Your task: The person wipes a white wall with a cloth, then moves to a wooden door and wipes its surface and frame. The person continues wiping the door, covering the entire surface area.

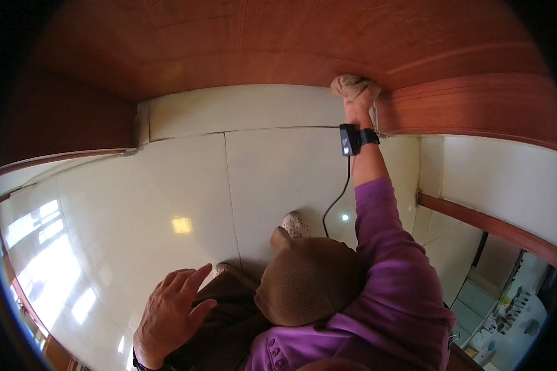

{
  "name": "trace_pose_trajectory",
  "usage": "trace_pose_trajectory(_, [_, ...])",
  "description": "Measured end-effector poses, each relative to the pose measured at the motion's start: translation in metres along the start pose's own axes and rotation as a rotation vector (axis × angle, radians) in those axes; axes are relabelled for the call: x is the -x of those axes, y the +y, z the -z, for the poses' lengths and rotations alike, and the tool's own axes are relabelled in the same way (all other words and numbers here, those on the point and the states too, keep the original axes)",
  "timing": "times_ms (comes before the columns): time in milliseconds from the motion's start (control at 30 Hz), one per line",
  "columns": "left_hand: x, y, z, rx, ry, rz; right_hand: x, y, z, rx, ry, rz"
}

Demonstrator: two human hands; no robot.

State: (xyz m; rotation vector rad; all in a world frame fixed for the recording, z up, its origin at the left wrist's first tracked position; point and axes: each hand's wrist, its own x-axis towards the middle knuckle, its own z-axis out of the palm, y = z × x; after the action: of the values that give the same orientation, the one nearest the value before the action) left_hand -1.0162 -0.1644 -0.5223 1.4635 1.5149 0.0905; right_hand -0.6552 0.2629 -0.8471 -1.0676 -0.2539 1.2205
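Observation:
A crumpled brown cloth [348, 86] lies under my right hand [363, 98], pressed low against the reddish-brown wooden door [260, 60], near the corner with the wooden frame [464, 104]. The cloth hides most of my fingers. On my right wrist is a black strap with a small box [349, 140], from which a black cable runs down towards me. My left hand [174, 308] hangs over the floor beside my dark-clad leg, its fingers apart and nothing in it. A brown knitted cloth-like thing [311, 283] is in front of my purple top; what it is I cannot tell.
Pale glossy floor tiles [167, 176] reflect bright windows at the left. A dark wooden panel [69, 116] stands on the left. My patterned shoe [296, 224] is on the tiles. Through an opening at the lower right, utensils [510, 310] hang on a pale wall.

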Motion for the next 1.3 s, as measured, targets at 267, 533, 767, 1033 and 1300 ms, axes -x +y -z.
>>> trace_pose_trajectory(267, [0.001,0.001,-0.002,-0.035,-0.011,-0.006,0.109,-0.086,-0.108,0.379,-0.186,0.867])
trace_pose_trajectory(533, [0.001,0.012,0.001,-0.002,-0.02,-0.061,0.112,0.017,-0.099,1.238,-0.712,1.706])
trace_pose_trajectory(767, [0.013,0.008,0.0,0.025,-0.015,-0.039,0.094,-0.062,-0.086,0.35,-0.661,0.58])
trace_pose_trajectory(1033, [-0.001,0.005,0.002,0.02,-0.023,-0.131,0.104,-0.144,-0.154,0.439,-0.048,1.332])
trace_pose_trajectory(1300, [-0.008,0.006,-0.005,-0.033,-0.049,-0.133,0.154,0.031,-0.152,1.025,-0.951,1.636])
